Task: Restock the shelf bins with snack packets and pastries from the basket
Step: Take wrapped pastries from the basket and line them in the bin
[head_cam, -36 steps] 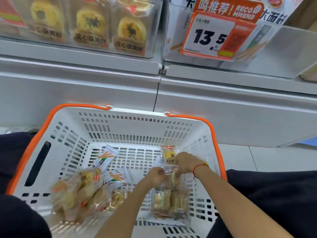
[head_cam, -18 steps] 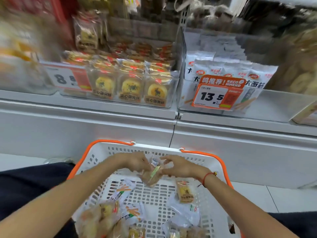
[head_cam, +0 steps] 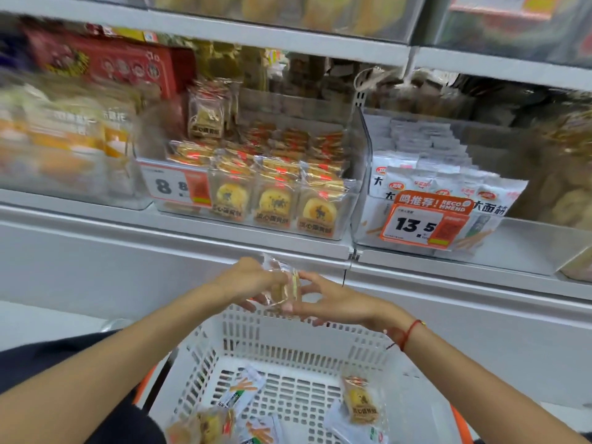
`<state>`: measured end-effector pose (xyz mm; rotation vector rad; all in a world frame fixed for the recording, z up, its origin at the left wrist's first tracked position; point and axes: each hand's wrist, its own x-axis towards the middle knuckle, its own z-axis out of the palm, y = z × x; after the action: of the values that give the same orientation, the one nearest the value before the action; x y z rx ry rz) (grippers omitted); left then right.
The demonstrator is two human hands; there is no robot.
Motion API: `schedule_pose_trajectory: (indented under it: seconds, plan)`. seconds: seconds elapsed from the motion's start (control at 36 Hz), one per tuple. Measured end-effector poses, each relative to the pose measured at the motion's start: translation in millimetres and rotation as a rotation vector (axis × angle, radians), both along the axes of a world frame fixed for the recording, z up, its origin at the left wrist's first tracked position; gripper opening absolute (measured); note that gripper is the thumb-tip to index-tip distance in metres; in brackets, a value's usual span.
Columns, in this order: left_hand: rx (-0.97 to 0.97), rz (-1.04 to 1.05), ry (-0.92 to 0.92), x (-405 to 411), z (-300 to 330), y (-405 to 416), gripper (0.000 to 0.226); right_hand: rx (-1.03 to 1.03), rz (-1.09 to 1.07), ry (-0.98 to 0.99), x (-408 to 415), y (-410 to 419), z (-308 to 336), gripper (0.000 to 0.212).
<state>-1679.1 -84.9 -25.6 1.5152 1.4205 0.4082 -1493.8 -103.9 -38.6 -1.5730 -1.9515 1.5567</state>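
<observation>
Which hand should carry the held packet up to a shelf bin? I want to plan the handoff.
Probably the left hand: it holds the clear packet with the right hand, and the pastry bin stands above it. I cannot tell the packet's type.

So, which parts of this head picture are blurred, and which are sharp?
Head view: the left shelf packets are smeared by motion blur; the 13.5 price tag and pastry bin read fairly sharp; the clear packet between both hands is soft; wide-angle bending tilts the shelf edges.
</observation>
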Motion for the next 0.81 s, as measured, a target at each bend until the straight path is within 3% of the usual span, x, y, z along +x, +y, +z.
schedule_pose_trajectory:
  seconds: [0.14, 0.25, 0.39, 0.44, 0.53, 0.61, 0.72, 0.81]
  plan:
    - [-0.035, -0.037, -0.105, 16.1, -4.3, -8.7, 0.027, 0.016, -0.076, 0.114, -3.2, 0.9, -16.5, 0.051]
    - [-0.118, -0.053, -0.061, 23.4, 6.8, 1.1, 0.039, -0.185, -0.127, 0.295, 11.9, 2.1, -19.0, 0.048]
    - [0.238, -0.192, 0.257, 3.0, 16.0, 16.2, 0.003, -0.336, -0.258, 0.505, 23.9, 3.0, -28.7, 0.059]
    - [0.278, -0.184, 0.357, -3.6, 15.8, 16.9, 0.014, -0.379, -0.306, 0.576, 25.1, 2.5, -30.6, 0.064]
    - [0.19, -0.214, 0.4, -8.9, 17.8, 15.2, 0.046, -0.427, -0.257, 0.647, 23.1, 2.1, -26.9, 0.08]
    - [0.036, -0.255, 0.337, -10.1, 23.9, 13.0, 0.064, -0.453, -0.208, 0.701, 20.6, 1.3, -18.5, 0.081]
    - [0.029, -0.176, 0.167, -13.3, 34.3, 11.3, 0.043, -0.43, -0.169, 0.733, 16.9, -1.3, -6.0, 0.074]
    - [0.075, -0.103, 0.084, -22.0, 42.8, 10.7, 0.029, -0.325, -0.168, 0.664, 9.1, -5.7, 8.4, 0.052]
